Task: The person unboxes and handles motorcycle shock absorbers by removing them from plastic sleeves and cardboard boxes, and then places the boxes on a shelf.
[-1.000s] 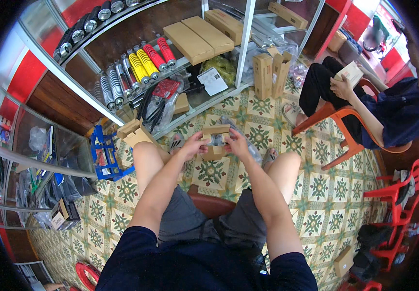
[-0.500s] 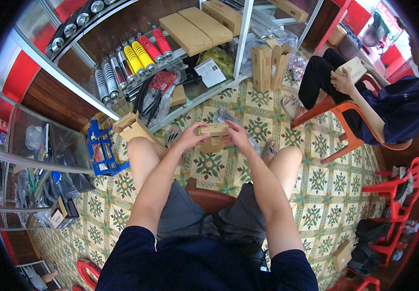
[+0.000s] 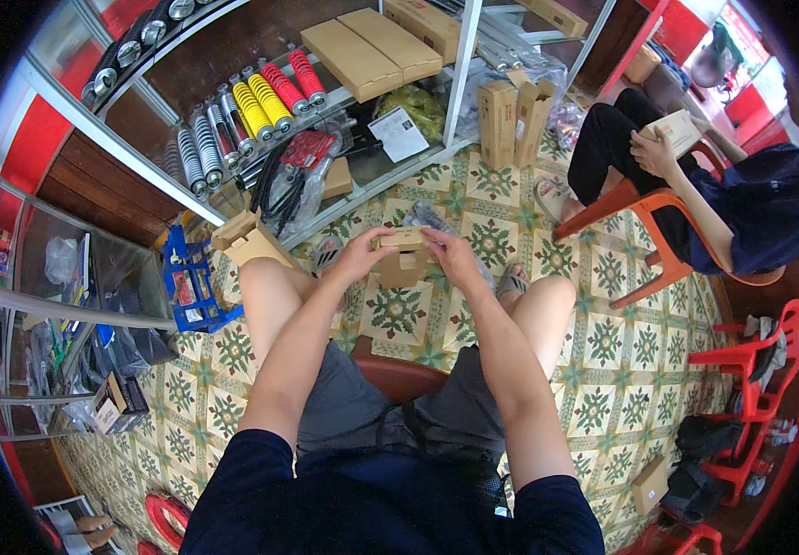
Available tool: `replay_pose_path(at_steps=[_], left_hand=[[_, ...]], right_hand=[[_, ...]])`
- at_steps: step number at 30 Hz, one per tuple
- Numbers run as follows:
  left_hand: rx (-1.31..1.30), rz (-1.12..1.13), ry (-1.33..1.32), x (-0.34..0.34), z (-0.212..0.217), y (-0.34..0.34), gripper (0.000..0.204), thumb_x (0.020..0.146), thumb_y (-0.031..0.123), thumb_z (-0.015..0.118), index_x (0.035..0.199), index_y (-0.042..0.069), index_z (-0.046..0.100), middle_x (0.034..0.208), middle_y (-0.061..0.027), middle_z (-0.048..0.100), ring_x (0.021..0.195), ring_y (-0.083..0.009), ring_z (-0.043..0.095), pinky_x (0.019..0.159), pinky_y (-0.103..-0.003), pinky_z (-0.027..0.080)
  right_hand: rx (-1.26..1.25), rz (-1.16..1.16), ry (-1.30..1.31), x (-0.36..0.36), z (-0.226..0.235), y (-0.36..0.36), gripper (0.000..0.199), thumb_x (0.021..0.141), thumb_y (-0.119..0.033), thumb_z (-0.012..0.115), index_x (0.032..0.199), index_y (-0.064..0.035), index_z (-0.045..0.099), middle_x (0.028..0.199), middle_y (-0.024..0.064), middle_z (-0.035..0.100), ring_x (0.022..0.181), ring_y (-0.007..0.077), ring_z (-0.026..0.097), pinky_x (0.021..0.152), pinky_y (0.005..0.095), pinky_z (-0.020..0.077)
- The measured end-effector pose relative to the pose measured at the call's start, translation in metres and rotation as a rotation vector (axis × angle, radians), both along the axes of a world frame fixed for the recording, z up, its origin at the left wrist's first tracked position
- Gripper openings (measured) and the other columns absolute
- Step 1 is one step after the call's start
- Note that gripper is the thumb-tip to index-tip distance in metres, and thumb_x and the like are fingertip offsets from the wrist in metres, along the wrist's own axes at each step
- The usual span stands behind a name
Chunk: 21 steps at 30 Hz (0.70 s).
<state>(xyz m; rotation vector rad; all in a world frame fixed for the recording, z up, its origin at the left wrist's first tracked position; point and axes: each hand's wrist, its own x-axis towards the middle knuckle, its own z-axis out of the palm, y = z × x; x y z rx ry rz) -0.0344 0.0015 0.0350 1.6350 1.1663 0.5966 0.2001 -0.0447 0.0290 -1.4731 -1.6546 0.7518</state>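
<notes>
A small brown cardboard box is held up between my hands, above the tiled floor and in front of my knees. My left hand grips its left end, fingers closed at the edge. On the opposite end my right hand has fingers and thumb pressed against the cardboard. A flat cardboard part with a cut-out shows below the box's upper edge, facing me. What lies inside, if anything, is hidden. Just beyond, a crumpled clear plastic bag lies on the floor.
An opened carton stands beside my left knee, near a blue rack. Ahead, a glass cabinet holds shock absorbers and flat cartons. At right, a person holding a box sits in an orange chair.
The box has tilted between my hands, so more of the cardboard part with the cut-out shows below it. Both hands still hold the box.
</notes>
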Motion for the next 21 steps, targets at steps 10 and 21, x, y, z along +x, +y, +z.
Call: replay_pose_path(at_steps=[10,21], left_hand=[[0.105,-0.02,0.023,0.001,0.0,-0.001,0.043,0.085,0.025,0.073,0.123,0.01,0.06,0.11,-0.0041,0.066,0.076,-0.0109,0.061,0.068,-0.027,0.05],[0.154,-0.033,0.02,-0.001,-0.013,0.003,0.043,0.086,0.021,0.072,0.125,0.009,0.057,0.119,-0.0035,0.064,0.087,-0.013,0.062,0.075,-0.029,0.051]], right_hand=[[-0.013,-0.037,-0.186,-0.002,0.013,-0.005,0.025,0.088,-0.023,0.064,0.111,-0.0134,0.067,0.098,0.0167,0.068,0.087,0.036,0.065,0.077,0.0447,0.0512],[0.051,-0.023,-0.443,-0.007,0.019,-0.005,0.021,0.09,-0.026,0.061,0.107,-0.0146,0.056,0.08,0.0152,0.067,0.076,0.0376,0.065,0.067,0.0476,0.0513]])
